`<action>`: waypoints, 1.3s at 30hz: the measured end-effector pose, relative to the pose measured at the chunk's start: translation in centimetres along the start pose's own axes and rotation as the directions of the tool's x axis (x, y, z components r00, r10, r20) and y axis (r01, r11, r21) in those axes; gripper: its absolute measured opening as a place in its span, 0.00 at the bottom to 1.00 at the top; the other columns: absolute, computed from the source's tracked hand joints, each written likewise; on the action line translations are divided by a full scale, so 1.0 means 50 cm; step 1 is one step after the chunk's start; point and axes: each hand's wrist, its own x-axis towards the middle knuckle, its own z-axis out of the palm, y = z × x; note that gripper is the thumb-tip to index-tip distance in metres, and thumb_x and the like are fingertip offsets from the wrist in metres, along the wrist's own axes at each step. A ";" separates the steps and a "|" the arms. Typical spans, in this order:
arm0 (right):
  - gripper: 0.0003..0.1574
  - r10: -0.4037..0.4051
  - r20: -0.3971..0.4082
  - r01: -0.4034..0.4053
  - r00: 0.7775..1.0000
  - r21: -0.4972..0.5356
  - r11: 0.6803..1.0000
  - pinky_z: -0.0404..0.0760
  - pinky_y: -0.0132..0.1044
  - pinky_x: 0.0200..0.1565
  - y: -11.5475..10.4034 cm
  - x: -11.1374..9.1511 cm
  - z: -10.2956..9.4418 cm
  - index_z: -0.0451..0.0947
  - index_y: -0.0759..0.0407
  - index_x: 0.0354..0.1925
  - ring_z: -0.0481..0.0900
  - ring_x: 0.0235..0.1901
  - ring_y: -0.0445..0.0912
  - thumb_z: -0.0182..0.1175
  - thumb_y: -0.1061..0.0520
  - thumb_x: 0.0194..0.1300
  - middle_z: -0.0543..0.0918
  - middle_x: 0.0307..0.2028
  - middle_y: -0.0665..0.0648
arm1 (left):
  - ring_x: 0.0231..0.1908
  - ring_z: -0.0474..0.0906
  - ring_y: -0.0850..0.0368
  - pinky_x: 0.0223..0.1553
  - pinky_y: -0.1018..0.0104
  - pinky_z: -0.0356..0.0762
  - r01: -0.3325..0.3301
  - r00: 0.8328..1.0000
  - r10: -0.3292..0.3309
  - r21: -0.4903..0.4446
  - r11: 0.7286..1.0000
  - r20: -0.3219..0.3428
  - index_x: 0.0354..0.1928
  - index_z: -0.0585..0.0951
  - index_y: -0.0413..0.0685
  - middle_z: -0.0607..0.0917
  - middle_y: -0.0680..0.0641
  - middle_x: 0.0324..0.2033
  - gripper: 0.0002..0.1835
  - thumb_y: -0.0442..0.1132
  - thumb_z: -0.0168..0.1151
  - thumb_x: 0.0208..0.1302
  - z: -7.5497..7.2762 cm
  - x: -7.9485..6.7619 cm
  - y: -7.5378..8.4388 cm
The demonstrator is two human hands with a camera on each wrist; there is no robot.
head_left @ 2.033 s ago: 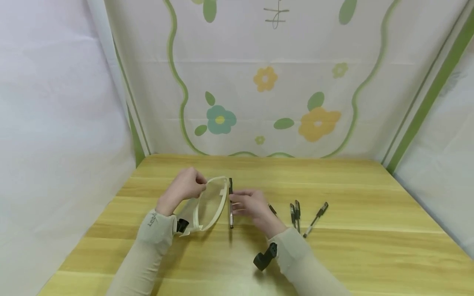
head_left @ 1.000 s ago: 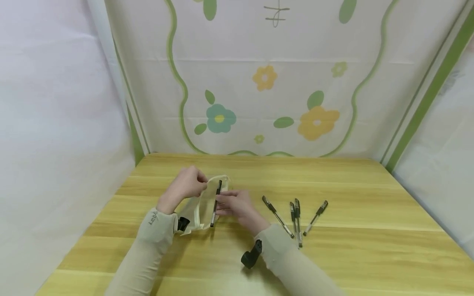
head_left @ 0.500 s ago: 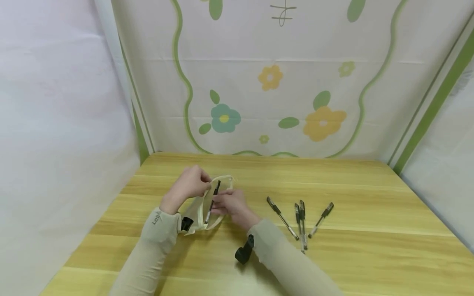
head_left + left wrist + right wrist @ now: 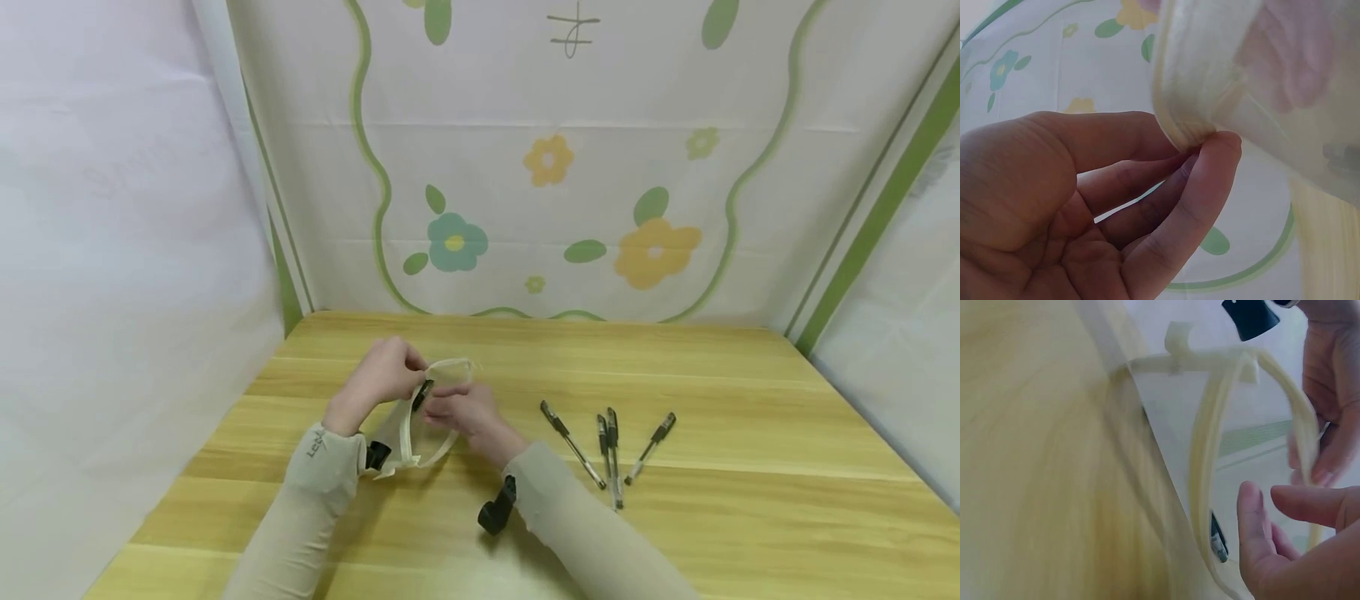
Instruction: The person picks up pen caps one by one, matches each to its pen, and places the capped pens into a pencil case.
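A translucent cream zip pouch (image 4: 392,429) stands with its mouth spread apart. My left hand (image 4: 384,375) pinches the pouch's upper rim between thumb and finger, also plain in the left wrist view. A black-capped pen (image 4: 423,395) tilts inside the mouth; its lower part is hidden by the pouch. My right hand (image 4: 468,415) reaches into the opening. In the right wrist view that hand's thumb and fingers (image 4: 1252,515) are apart, with nothing between them. The pen's dark cap (image 4: 1218,540) shows beyond them, apart from the fingers.
Several black-capped clear pens lie on the wooden table (image 4: 750,533) to the right, among them a slanted pen (image 4: 572,444) and a pen (image 4: 651,447) farthest right. A flower-patterned cloth (image 4: 555,200) rises behind the table. Black wrist cameras sit at both cuffs.
My right hand has carried the pen leftward into the pouch's mouth and let go of it. The pen has sunk lower inside. My left hand keeps its hold on the rim.
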 end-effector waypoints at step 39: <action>0.16 -0.373 -0.106 0.245 0.922 -0.585 0.773 0.83 0.45 0.40 -0.102 -0.234 -0.342 0.81 0.68 0.48 0.82 0.40 0.62 0.67 0.60 0.64 0.84 0.39 0.63 | 0.16 0.71 0.59 0.21 0.68 0.67 0.001 0.999 0.000 -0.028 1.000 0.035 0.15 0.75 0.48 0.74 0.53 0.13 0.17 0.30 0.58 0.62 0.012 0.003 0.005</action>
